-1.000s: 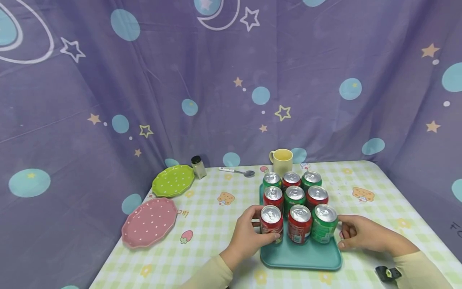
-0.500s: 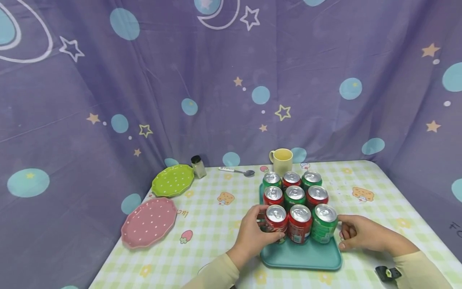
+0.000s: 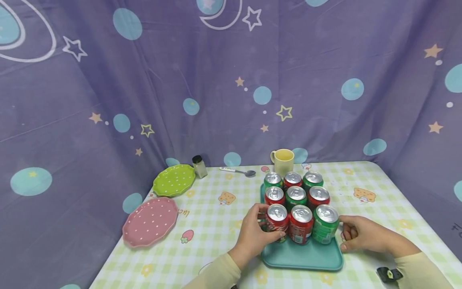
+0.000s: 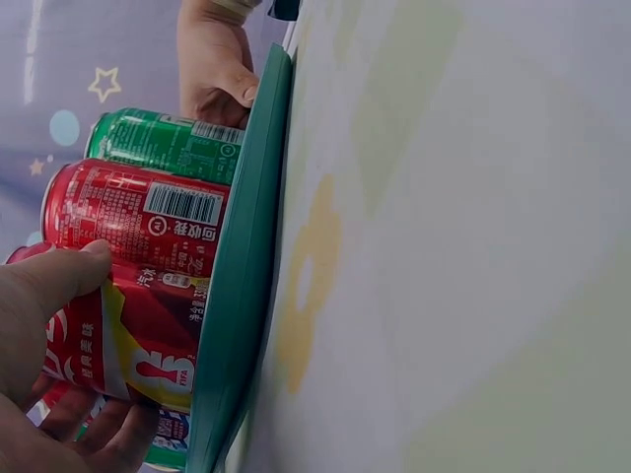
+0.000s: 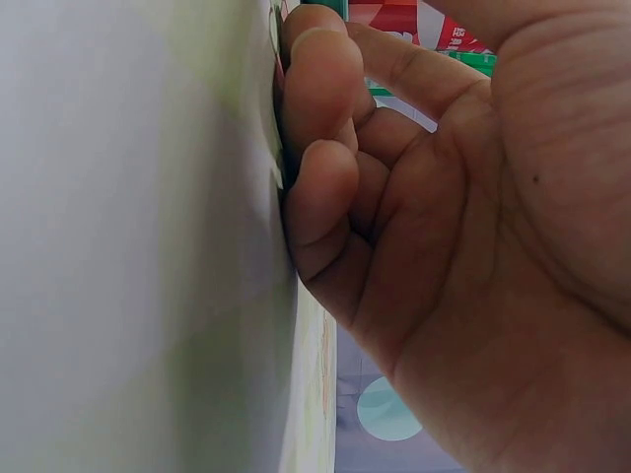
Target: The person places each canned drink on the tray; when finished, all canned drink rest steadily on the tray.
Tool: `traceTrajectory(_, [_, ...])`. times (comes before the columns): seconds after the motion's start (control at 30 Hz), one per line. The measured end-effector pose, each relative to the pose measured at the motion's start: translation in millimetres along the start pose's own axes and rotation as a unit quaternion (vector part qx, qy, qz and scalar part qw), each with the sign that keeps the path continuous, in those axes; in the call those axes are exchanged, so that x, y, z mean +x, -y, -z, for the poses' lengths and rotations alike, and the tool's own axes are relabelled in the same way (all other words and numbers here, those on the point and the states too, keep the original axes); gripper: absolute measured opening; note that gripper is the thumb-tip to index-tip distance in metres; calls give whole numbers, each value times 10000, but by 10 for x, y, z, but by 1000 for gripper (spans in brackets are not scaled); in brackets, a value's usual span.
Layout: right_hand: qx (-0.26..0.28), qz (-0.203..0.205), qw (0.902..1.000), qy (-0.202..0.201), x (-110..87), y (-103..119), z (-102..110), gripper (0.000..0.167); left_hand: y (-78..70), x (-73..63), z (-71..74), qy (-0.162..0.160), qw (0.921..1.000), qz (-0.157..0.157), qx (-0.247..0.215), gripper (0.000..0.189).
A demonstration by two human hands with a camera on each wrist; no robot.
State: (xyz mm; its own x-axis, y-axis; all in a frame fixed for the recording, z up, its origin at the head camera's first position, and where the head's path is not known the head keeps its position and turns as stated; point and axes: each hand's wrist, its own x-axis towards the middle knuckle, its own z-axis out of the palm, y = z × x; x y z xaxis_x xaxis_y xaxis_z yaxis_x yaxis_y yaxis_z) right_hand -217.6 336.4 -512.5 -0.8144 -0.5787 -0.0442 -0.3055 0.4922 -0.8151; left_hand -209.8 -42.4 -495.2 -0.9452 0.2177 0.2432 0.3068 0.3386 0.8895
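Note:
Red and green soda cans stand upright in three rows of three on a teal tray (image 3: 302, 259). My left hand (image 3: 254, 235) holds the front-left red can (image 3: 277, 216), thumb across its front and fingers round its outer side. Against that can stands the front-middle red can (image 3: 301, 224); a green can (image 3: 325, 224) completes the row. At the tray's right edge is my right hand (image 3: 368, 235), its thumb at the rim and its other fingers curled. In the right wrist view, those curled fingers (image 5: 320, 182) lie low at the tablecloth.
Behind the tray stands a yellow mug (image 3: 283, 160). A spoon (image 3: 238, 172), a black-capped jar (image 3: 199, 167), a green dotted plate (image 3: 174, 180) and a pink dotted plate (image 3: 150, 222) lie farther left. A small black object (image 3: 389, 274) is by the right sleeve.
My left hand has moved the front-left red can to the right, up against the middle red can. The right hand has stayed at the tray's edge.

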Motion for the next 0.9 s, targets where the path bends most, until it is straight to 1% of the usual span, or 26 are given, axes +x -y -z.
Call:
traceTrajectory(0.3, [55,45,10000,19,4,-37,8,40,26,14,-2,96,10000,2,10,73])
traceTrajectory(0.57, [0,-6,10000,60,44,-7,15,41,32,20,8,122,9998,27,146,75])
traceTrajectory(0.67, [-34,-22,9999,98,42,16,22,40,29,24,21,278,9995,46,122,76])
traceTrajectory(0.73, [-55,-52,9999,146,38,35,33,39,15,33,64,480,9988,35,71,77])
traceTrajectory(0.8, [-119,-24,9998,164,26,59,61,39,0,59,156,678,9977,-3,59,78])
traceTrajectory(0.87, [-217,16,9997,69,3,71,119,43,3,96,311,768,9967,-169,223,78])
traceTrajectory(0.9, [-391,72,9992,-102,-10,76,160,48,19,122,416,743,9961,-281,388,79])
